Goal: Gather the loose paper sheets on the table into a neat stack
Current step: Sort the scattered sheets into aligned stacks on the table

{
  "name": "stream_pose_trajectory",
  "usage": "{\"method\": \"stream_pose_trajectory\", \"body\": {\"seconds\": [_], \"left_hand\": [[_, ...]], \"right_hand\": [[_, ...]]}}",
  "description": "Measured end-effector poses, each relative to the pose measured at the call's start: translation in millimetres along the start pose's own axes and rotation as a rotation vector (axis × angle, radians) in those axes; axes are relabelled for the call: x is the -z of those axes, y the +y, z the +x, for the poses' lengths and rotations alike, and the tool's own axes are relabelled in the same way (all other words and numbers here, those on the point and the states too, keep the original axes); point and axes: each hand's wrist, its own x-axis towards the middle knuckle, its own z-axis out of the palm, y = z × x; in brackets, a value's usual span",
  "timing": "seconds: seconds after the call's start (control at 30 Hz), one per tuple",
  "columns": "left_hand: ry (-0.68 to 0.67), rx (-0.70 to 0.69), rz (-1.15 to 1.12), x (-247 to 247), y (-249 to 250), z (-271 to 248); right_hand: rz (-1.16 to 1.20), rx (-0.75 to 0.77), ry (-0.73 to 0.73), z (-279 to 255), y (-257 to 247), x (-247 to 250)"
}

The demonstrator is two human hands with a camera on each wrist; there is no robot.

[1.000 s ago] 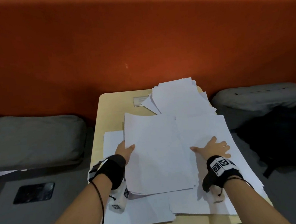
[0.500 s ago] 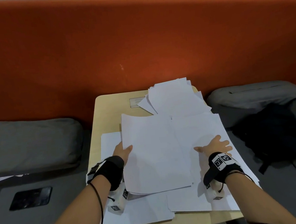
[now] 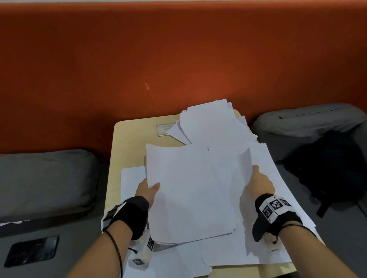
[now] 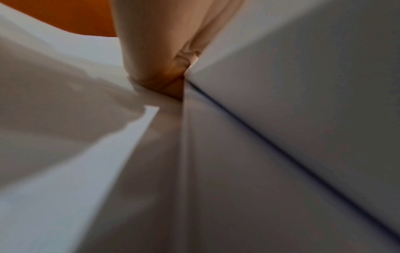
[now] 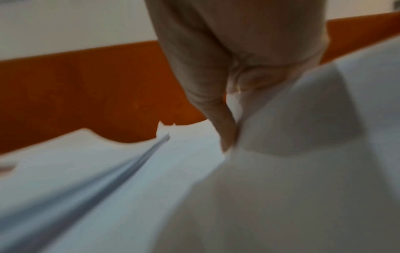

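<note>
Loose white paper sheets cover a small pale wooden table. My left hand grips the left edge of a sheaf of sheets, thumb on top; the left wrist view shows the hand pinching that edge. My right hand pinches the raised edge of a sheet on the right, its fingers hidden behind the paper. In the right wrist view the hand closes on the curled sheet. More sheets lie fanned at the back, at the front left and under my right wrist.
An orange padded backrest rises behind the table. Grey cushions lie to the left and right. A black bag sits on the right seat. A dark phone lies at the lower left. A small label is on the tabletop.
My right hand lay flat with spread fingers on the right sheets; now it has taken a sheet's edge and lifted it. My left hand keeps its hold on the sheaf.
</note>
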Motion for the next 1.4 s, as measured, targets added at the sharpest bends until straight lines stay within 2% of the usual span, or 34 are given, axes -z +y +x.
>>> {"method": "stream_pose_trajectory", "body": {"seconds": [0.07, 0.13, 0.2, 0.27, 0.4, 0.53, 0.77, 0.9, 1.0, 1.2, 1.3, 1.4], "left_hand": [[-0.001, -0.001, -0.01, -0.6, 1.4, -1.7], [-0.003, 0.005, -0.019, -0.7, 2.4, -2.5], [-0.001, 0.015, -0.016, 0.6, 3.1, -4.1], [-0.003, 0.017, -0.024, 0.3, 2.1, -2.8], [-0.002, 0.017, -0.018, -0.4, 3.8, -4.9], [0.0, 0.016, -0.031, -0.2, 6.5, -8.3], [-0.037, 0.045, -0.021, 1.9, 11.8, -14.0], [-0.015, 0.156, -0.055, 4.4, 14.4, -7.3], [-0.046, 0.128, -0.057, 4.0, 19.6, -15.1], [-0.04, 0.08, -0.065, 0.5, 14.7, -16.7], [-0.044, 0.072, -0.09, 0.8, 13.4, -16.1], [-0.031, 0.027, -0.086, -0.8, 16.4, -20.6]], "right_hand": [[0.077, 0.026, -0.012, 4.3, 3.7, 20.5], [0.226, 0.023, 0.177, 7.0, 2.2, 51.3], [0.427, 0.105, 0.419, 5.2, -3.2, 87.1], [0.671, 0.23, 0.513, 3.0, -9.0, 120.2], [1.075, 0.43, 0.413, 0.5, -21.6, 146.4], [1.257, 0.436, 0.293, 5.5, -32.6, 133.2], [1.064, 0.434, 0.052, 1.5, -53.4, 70.0], [0.748, 0.411, -0.009, 1.8, -59.7, 24.1], [0.588, 0.399, -0.105, -0.3, -62.8, 3.2], [0.508, 0.124, -0.396, 10.4, -47.8, -14.6], [0.424, 0.066, -0.331, 16.9, -34.2, -15.5], [0.606, 0.059, -0.287, 20.8, -23.5, -22.2]]}}
